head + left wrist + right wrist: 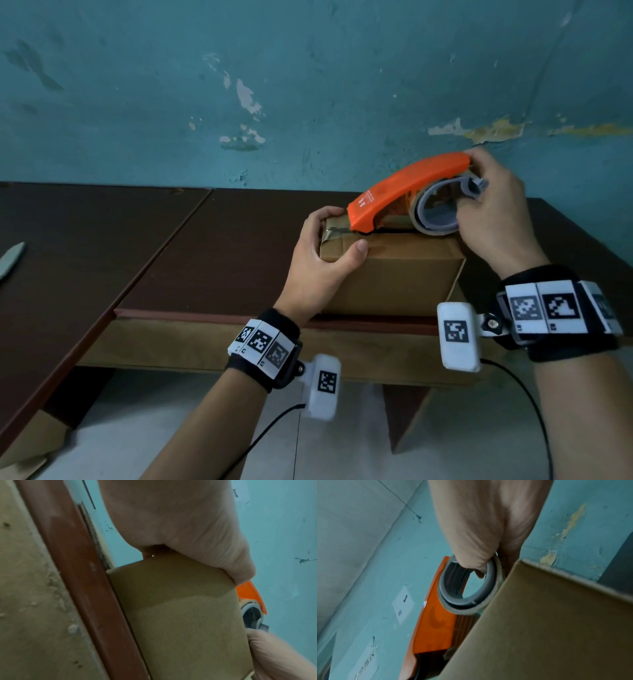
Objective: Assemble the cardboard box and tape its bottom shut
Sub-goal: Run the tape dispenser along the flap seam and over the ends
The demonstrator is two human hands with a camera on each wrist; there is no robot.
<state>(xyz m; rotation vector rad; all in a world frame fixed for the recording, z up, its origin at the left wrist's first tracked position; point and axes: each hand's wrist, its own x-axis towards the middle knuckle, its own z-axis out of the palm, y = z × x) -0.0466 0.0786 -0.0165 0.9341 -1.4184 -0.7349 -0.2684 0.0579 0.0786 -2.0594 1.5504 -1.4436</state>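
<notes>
A brown cardboard box stands on the dark table near its front edge, flaps folded down on top. An orange tape dispenser with a tape roll lies along the top seam, its nose at the box's left end, where a strip of tape runs over the edge. My right hand grips the dispenser's rear, fingers through the roll. My left hand clasps the box's left top corner, thumb on the near side. The box and the dispenser also show in the left wrist view.
A grey blade-like object lies at the table's far left. The teal wall rises right behind the table. A seam divides the tabletop into two panels. Cables hang from both wrist cameras below the table edge.
</notes>
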